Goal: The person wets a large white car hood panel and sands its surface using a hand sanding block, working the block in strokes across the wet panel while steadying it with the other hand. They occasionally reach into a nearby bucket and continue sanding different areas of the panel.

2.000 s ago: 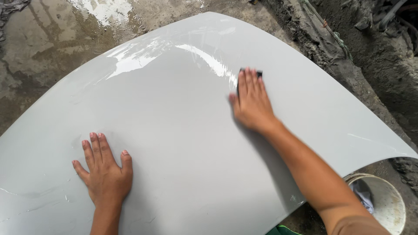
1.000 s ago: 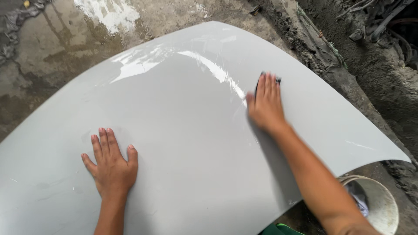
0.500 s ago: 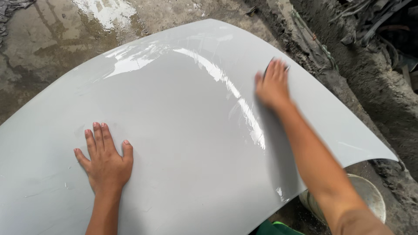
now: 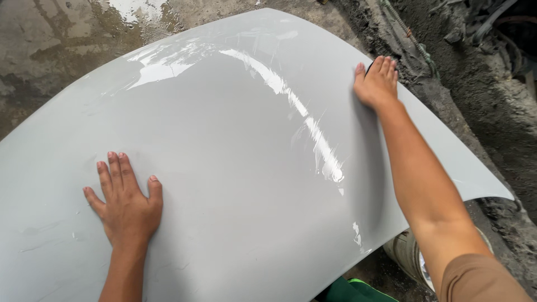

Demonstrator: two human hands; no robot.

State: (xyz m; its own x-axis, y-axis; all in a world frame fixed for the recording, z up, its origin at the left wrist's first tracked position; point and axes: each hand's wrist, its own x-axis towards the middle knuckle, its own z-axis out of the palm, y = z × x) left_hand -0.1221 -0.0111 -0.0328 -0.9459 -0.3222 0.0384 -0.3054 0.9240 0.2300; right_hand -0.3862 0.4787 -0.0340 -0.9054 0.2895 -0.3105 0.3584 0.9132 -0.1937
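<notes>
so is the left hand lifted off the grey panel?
No, the left hand lies flat, fingers spread, on the grey panel.

Glossy, wet grey metal panel (image 4: 235, 145)

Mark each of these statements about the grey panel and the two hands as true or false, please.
1. The left hand lies flat on the grey panel, fingers spread. True.
2. The right hand is lifted clear of the panel. False: it presses on the panel near its far right edge, with a dark thing barely showing under the fingers.
3. The panel is wet and shiny, with a bright streak of glare. True.
4. The panel stands on a clean tiled floor. False: wet, dirty concrete ground lies around it.
5. A bucket shows below the panel's right edge. True.
</notes>
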